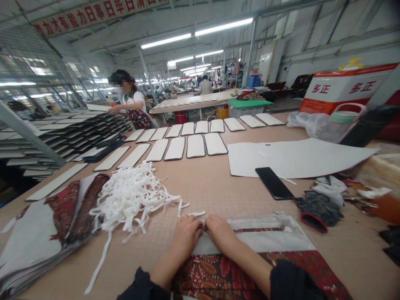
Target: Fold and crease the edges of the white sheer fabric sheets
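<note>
At a factory cutting surface [218, 196], the left hand [186, 237] and right hand [220, 234] sit side by side, fingers curled closed, gripping the top edge of a white-backed patterned fabric panel [250, 241] directly beneath them. An even pinch suits that edge. White tape [131, 196] lies tangled nearby, beside stacked patterned fabric [75, 208].

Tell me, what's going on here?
At a workshop table, a person's left hand and right hand meet at the top of a red-patterned fabric piece with a white backing. A heap of white strips lies to the left of the hands, and rows of white-faced panels lie ahead. Farther off, a co-worker reaches over stacked panels.
</note>
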The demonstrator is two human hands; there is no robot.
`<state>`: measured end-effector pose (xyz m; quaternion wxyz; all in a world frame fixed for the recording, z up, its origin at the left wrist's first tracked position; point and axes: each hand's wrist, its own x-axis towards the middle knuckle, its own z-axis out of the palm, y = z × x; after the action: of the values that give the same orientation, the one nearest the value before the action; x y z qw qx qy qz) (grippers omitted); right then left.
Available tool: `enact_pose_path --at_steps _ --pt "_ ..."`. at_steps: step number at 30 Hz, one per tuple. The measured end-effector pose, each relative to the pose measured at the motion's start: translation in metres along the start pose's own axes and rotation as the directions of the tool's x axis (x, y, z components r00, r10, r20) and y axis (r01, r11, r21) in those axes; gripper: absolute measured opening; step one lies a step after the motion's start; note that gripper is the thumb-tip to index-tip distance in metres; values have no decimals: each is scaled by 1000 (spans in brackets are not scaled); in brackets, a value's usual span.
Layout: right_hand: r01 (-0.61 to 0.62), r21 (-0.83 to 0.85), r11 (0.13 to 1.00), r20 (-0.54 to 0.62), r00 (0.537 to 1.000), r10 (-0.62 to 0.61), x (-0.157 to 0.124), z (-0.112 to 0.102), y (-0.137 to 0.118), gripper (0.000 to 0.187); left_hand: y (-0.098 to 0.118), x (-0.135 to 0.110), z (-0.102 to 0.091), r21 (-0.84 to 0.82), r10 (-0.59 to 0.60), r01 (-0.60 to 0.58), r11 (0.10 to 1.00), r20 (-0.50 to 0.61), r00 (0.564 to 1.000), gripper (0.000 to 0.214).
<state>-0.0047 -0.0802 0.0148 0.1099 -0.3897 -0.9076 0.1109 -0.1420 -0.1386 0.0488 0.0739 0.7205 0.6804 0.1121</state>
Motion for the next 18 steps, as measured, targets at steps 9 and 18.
enact_pose_path --at_steps 9,18 --pt "134 -54 989 -217 966 -143 -12 12 5 11 -20 7 3 -121 90 -79 990 87 992 6" --pt "328 -155 932 -294 885 -361 -23 20 5 16 -30 -6 6 -41 212 -211 977 29 977 5"
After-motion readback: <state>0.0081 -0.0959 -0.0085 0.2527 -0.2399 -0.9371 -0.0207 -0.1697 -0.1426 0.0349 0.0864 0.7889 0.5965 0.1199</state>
